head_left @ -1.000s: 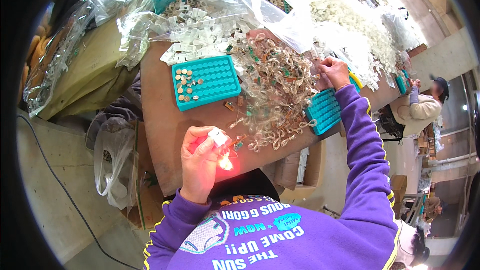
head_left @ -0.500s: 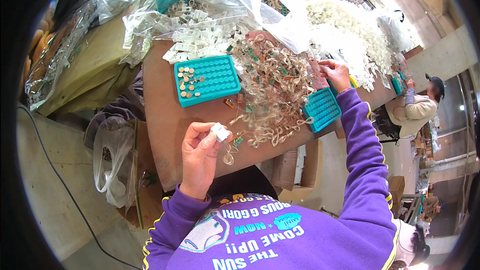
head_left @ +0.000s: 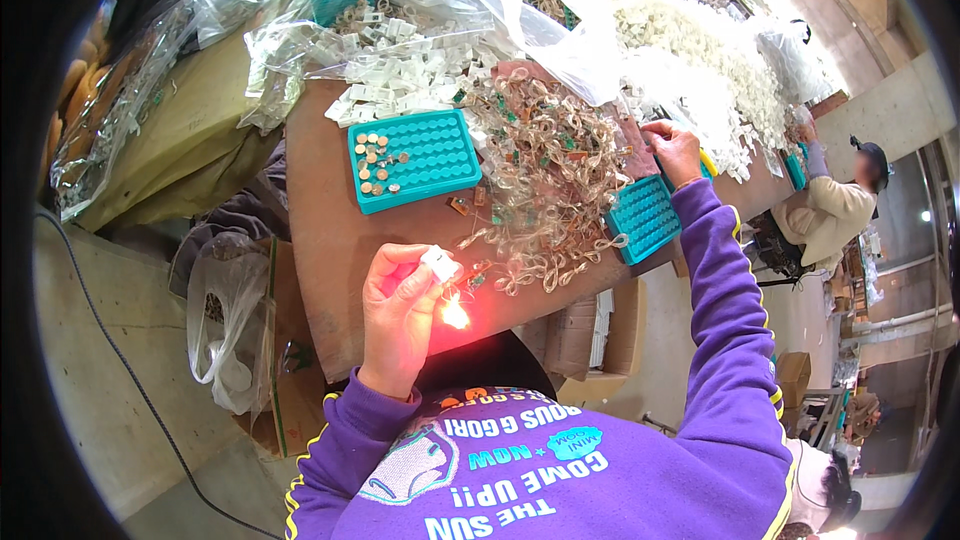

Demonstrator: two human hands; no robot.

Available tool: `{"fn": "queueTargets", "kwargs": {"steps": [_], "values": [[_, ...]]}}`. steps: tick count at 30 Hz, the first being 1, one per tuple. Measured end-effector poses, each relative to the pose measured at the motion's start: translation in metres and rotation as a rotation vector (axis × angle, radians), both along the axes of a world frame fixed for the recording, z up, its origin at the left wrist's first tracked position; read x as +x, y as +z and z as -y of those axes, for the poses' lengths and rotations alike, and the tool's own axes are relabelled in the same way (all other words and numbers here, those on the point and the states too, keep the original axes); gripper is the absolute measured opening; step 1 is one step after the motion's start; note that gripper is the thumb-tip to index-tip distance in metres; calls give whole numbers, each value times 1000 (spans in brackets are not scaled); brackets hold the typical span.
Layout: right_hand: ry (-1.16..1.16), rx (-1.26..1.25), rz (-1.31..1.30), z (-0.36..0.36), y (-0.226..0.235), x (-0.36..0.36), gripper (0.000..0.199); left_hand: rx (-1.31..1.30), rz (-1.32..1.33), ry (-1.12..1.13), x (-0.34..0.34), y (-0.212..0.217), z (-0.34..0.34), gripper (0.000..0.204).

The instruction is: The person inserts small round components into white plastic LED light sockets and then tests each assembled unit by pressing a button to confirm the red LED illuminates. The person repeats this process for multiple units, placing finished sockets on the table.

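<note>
Left hand (head_left: 400,315) is raised off the near edge of the brown table (head_left: 330,270), thumb & fingers pinched shut on a small white plastic piece (head_left: 440,262); an orange-red light (head_left: 455,315) glows just below it, lighting the palm. Right hand (head_left: 672,150) reaches far across to the table's right edge, fingers curled down at the rim of the tangled pile of clear & tan loops (head_left: 545,175); can't tell if it grips anything. One teal tray (head_left: 413,157) w/ a few round brown bits in its left cells lies near the table's middle-left; a 2nd teal tray (head_left: 643,217) lies at the right edge, just below the right hand. Judgement: to do this well, keep the white piece steady & pinched by its edges so the glow stays visible, w/ the wrist held clear of the pile so no loops get snagged.
</note>
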State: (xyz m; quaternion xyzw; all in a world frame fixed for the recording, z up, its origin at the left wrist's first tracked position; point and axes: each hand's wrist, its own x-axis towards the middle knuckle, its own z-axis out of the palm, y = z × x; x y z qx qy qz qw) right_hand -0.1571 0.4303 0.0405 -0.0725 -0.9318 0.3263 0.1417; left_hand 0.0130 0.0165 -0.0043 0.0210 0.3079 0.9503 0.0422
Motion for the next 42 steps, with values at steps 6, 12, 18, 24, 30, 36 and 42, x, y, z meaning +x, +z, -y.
{"fn": "queueTargets", "kwargs": {"steps": [6, 12, 18, 24, 30, 36, 42], "values": [[2, -112, -45, 0, -2, 4, 10, 46, 39, 22, -3, -1, -2, 17], [2, -161, -108, -3, -2, 5, 11, 64, 48, 2, -2, -1, -1, 17], [19, -140, -144, -3, -1, 9, 14, 70, 67, 2, -3, -2, -1, 17], [78, -271, -46, -5, -7, 12, 13, 74, 71, -2, -3, -2, -1, 18], [99, -167, -1, -9, -15, 8, 18, 74, 60, -16, -3, 0, -1, 18], [54, -176, 73, -3, -16, 14, 22, 74, 59, -15, -3, 0, -1, 18], [160, 508, -64, 8, -19, 11, 13, 84, 58, -21, -3, -1, -1, 18]]}}
